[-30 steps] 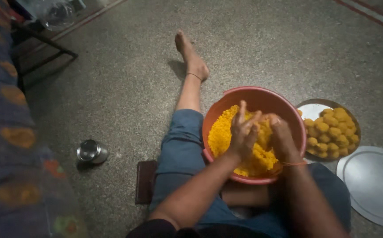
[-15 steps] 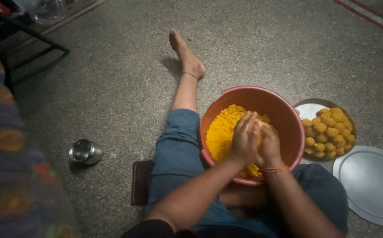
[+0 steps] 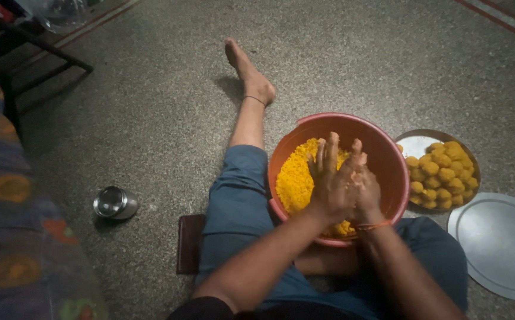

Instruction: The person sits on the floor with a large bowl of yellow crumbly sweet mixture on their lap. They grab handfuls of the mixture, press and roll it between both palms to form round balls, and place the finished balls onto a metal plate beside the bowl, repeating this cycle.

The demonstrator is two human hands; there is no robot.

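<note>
An orange plastic tub (image 3: pixel 382 148) sits between my legs, partly filled with yellow crumbly mixture (image 3: pixel 293 178). My left hand (image 3: pixel 328 186) and my right hand (image 3: pixel 369 191) are pressed together palm to palm over the tub's near side. The left fingers point away from me and lie over the right hand. Whatever sits between the palms is hidden; yellow crumbs show just below them. A thin band circles my right wrist. To the right of the tub stands a round steel plate (image 3: pixel 414 145) heaped with yellow balls (image 3: pixel 441 172).
A flat round steel lid (image 3: pixel 500 243) lies on the floor at the right. A small steel cup (image 3: pixel 114 203) stands at the left, near a patterned cloth-covered seat (image 3: pixel 8 195). My left leg (image 3: pixel 248 112) stretches forward. A dark flat board (image 3: pixel 189 243) lies under my thigh.
My hands have come together over the tub and risen slightly out of the mixture. One second ago they were spread apart and digging in it. The view has shifted a little.
</note>
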